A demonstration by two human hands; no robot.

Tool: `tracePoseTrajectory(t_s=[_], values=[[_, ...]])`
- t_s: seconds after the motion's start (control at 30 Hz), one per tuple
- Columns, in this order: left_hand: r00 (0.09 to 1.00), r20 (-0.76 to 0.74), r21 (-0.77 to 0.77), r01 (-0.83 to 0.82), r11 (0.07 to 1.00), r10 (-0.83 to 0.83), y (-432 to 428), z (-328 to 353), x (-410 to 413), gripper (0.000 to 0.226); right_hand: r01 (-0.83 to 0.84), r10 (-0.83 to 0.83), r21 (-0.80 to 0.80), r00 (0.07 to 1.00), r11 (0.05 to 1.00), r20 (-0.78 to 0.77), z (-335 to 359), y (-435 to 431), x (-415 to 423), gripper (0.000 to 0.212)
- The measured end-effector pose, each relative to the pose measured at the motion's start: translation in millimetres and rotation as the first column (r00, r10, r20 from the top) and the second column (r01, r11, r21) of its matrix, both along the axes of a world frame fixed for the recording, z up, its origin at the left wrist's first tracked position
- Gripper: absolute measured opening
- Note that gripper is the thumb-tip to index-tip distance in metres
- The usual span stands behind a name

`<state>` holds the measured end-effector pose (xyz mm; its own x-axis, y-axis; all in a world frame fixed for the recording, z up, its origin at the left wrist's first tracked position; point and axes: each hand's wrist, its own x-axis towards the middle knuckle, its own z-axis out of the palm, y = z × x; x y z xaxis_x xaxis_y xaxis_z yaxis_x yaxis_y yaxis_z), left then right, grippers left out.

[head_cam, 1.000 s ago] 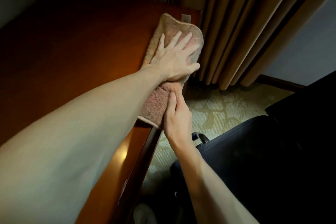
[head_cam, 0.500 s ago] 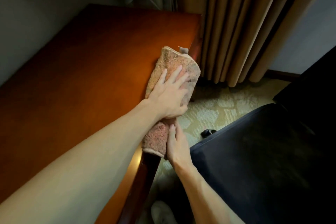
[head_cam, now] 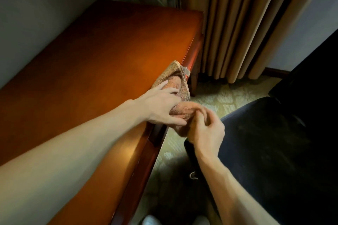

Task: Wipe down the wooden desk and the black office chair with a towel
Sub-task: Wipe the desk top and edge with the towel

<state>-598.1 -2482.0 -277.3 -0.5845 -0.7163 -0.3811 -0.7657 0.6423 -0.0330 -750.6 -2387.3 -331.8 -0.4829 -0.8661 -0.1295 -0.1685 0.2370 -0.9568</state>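
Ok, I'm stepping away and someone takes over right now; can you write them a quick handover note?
Left hand: grips the towel on the desk edge beside the chair.
Right hand: blurred, fingers curled on the towel's overhanging end.
Done: the towel is at this desk edge; how much of the top is wiped cannot be told.
Left: the chair, which the towel is not touching.

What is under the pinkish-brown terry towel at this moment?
The towel rests partly on the reddish wooden desk at its right edge; the end gripped by left hand and right hand overhangs patterned carpet. Wood directly beneath is covered.
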Motion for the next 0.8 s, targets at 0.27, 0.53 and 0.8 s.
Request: tracePoseTrajectory(t_s=[0.27,0.53,0.8], values=[[0.648,-0.504,0.303,-0.488,0.819,0.572,37,13,-26,0.021,-0.017,-0.109,0.222,0.833,0.975,0.543,35,-17,9,0.1],[0.443,-0.367,0.725,-0.415,0.55,0.818,58,18,2,0.041,-0.179,-0.077,0.228,0.601,0.957,0.795,4,-15,17,0.05],[0.825,-0.51,-0.086,-0.333,0.939,0.245,99,0,39,0.027,-0.44,0.36,0.206,0.872,0.874,0.332,-36,39,56,0.055]])
